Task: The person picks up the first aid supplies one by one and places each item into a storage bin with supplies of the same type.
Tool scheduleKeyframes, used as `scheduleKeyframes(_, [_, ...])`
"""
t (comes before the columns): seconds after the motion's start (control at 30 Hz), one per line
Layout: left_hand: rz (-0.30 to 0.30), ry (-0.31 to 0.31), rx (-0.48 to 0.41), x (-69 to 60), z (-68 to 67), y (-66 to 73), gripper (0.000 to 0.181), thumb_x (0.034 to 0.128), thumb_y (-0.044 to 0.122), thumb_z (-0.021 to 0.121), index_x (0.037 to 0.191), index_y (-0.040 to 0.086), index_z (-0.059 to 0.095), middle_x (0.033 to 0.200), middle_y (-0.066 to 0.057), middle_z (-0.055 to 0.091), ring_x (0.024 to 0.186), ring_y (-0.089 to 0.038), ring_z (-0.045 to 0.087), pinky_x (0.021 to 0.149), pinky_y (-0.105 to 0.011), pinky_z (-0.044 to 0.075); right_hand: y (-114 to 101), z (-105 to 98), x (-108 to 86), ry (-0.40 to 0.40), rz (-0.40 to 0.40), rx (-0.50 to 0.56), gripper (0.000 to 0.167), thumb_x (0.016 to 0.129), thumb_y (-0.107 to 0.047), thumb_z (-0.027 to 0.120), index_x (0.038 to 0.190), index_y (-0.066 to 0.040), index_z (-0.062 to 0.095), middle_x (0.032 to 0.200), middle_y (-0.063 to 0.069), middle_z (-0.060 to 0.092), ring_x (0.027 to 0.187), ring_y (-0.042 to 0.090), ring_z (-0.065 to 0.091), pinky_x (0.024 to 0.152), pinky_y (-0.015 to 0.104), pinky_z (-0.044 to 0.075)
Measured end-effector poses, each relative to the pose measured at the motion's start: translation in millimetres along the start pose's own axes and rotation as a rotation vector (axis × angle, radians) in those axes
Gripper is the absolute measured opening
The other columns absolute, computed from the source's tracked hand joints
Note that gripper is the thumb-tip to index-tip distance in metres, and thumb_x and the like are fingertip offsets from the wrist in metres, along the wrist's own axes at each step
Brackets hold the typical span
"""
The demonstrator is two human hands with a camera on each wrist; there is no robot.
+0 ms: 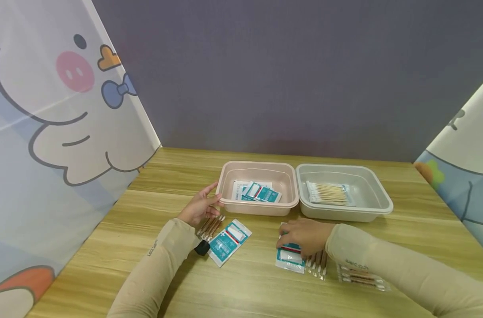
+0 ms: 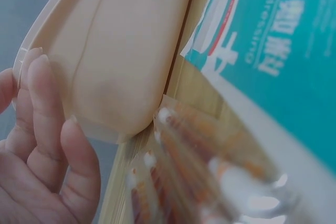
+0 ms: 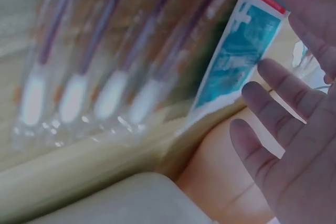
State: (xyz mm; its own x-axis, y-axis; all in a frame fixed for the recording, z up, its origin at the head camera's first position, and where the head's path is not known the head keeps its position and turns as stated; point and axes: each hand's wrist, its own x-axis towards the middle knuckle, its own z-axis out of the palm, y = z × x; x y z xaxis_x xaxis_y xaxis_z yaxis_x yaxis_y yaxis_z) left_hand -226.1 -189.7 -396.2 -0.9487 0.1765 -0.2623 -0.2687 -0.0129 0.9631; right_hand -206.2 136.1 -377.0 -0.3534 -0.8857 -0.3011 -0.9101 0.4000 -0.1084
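Note:
My left hand (image 1: 203, 205) is at the left end of the pink plastic bin (image 1: 257, 210). Its loosely extended fingers touch the bin's rim in the left wrist view. Above a teal-and-white gauze dressing packet (image 1: 290, 260) arches my right hand (image 1: 305, 234), fingertips by one edge and thumb by the other, partly covering it. In the right wrist view those fingers look spread; their contact with the packet is unclear. Beside that packet lies a clear sachet of brown-stemmed swabs (image 1: 317, 263). Another gauze dressing packet (image 1: 229, 240) and swab sachet (image 1: 211, 226) lie near my left forearm.
The pink bin contains several dressing packets (image 1: 261, 193). Against its right side stands a grey-white bin (image 1: 346, 214), with a pack of wooden-stick cotton swabs (image 1: 329, 194) inside. Another brown swab sachet (image 1: 362, 277) lies partly under my right forearm. A dark grey panel (image 1: 289, 79) rises behind the table.

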Motion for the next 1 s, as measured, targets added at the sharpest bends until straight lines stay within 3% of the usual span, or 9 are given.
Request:
scheduleKeyframes(0.23, [-0.008,0.001,-0.007,-0.7,1.0,0.8,0.059,0.1021,0.014,0.046,0.154,0.017,0.018,0.074,0.000,0.064,0.048,-0.007,0.057,0.052,-0.022,0.046,-1,3,1.6,-0.010,0.048,-0.013,0.065,0.068,-0.005,0.083,0.124,-0.030,0.062,0.126,0.000,0.052,0.115,0.019,0.051,0.088,0.037,0.046])
scheduleKeyframes(0.4, [-0.010,0.004,-0.008,-1.6,1.8,1.2,0.059,0.1021,0.013,0.046,0.154,0.017,0.018,0.073,0.000,0.064,0.047,-0.007,0.057,0.052,-0.022,0.046,-1,4,3.7,-0.006,0.070,-0.004,0.066,0.067,-0.009,0.086,0.125,-0.029,0.061,0.130,0.002,0.052,0.120,0.022,0.049,0.096,0.043,0.043])
scheduleKeyframes(0.7, [-0.006,0.001,0.006,0.9,0.0,0.2,0.059,0.1021,0.015,0.047,0.154,0.017,0.019,0.073,0.000,0.063,0.048,-0.007,0.057,0.052,-0.022,0.046,5,9,7.9,0.068,0.042,0.004,0.060,0.065,-0.017,0.088,0.119,-0.025,0.063,0.120,0.001,0.054,0.110,0.020,0.051,0.096,0.039,0.041])
scheduleKeyframes(1.0, [-0.012,0.008,0.005,0.1,0.6,0.1,0.059,0.1021,0.015,0.047,0.154,0.018,0.020,0.072,0.001,0.064,0.047,-0.007,0.056,0.051,-0.022,0.046,6,9,14.6,0.090,0.047,0.057,0.057,0.061,-0.020,0.090,0.110,-0.025,0.062,0.097,-0.009,0.049,0.096,0.011,0.049,0.088,0.036,0.042])
